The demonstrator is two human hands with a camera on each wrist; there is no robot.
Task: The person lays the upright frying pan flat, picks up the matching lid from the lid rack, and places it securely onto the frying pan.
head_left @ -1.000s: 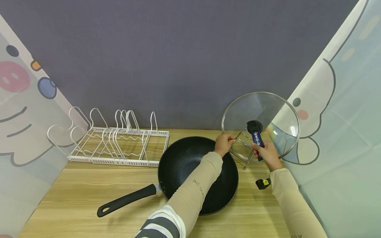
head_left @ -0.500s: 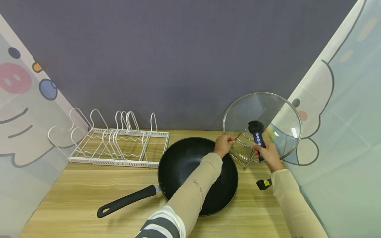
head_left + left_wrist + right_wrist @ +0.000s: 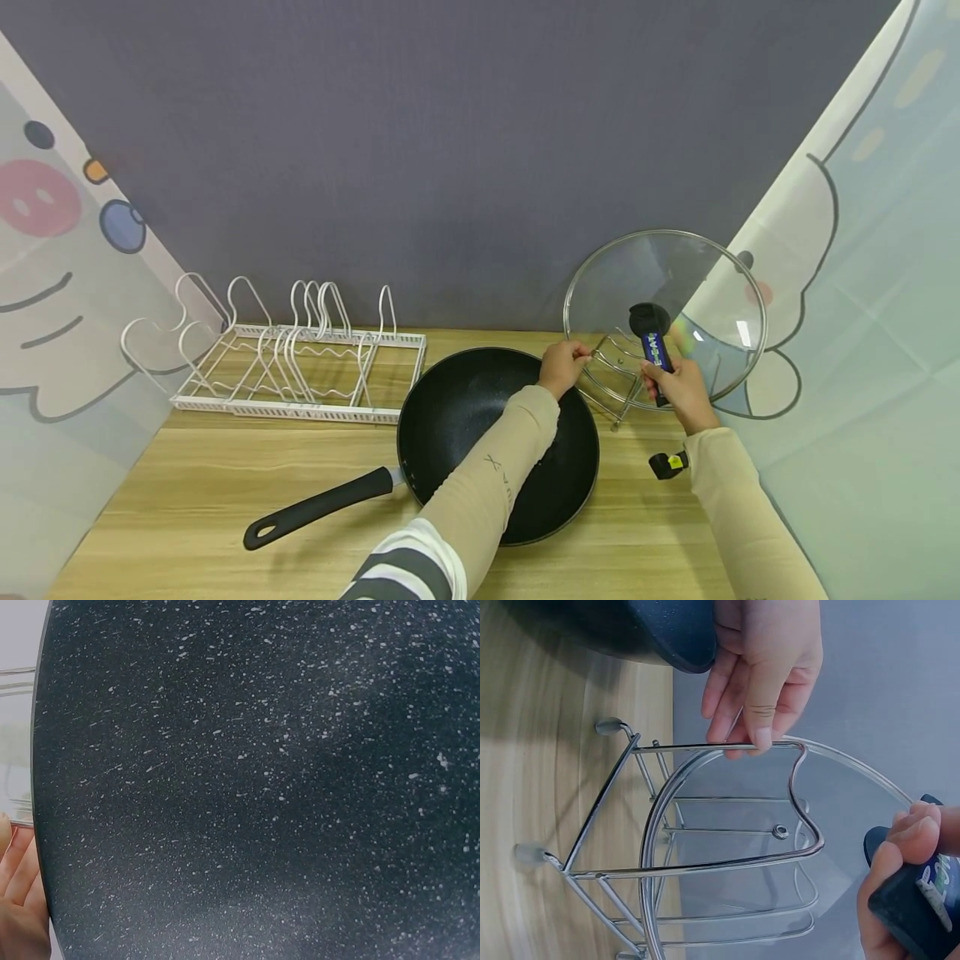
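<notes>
A black wok (image 3: 465, 408) lies on the wooden table, its handle pointing to the lower left. My left hand (image 3: 562, 367) reaches across it and pinches an upper wire of a silver wire lid rack (image 3: 697, 865); thumb and fingertips meet on that wire in the right wrist view. A large glass lid (image 3: 675, 267) with a metal rim stands steeply tilted in the rack. With curled fingers my right hand (image 3: 681, 393) holds the lid's black handle (image 3: 654, 343), which bears a blue label. The wok's speckled dark surface (image 3: 255, 780) fills most of the left wrist view.
An expandable white wire rack (image 3: 300, 408) with upright loops stands at the back left of the table (image 3: 187, 475). A grey wall (image 3: 465, 167) closes the back, and printed panels flank both sides. A small black piece with a yellow mark (image 3: 667, 464) shows beside the right wrist.
The lid and my right hand on its handle have shifted slightly to the right. My left hand stays on the silver rack, and the wok has not visibly moved.
</notes>
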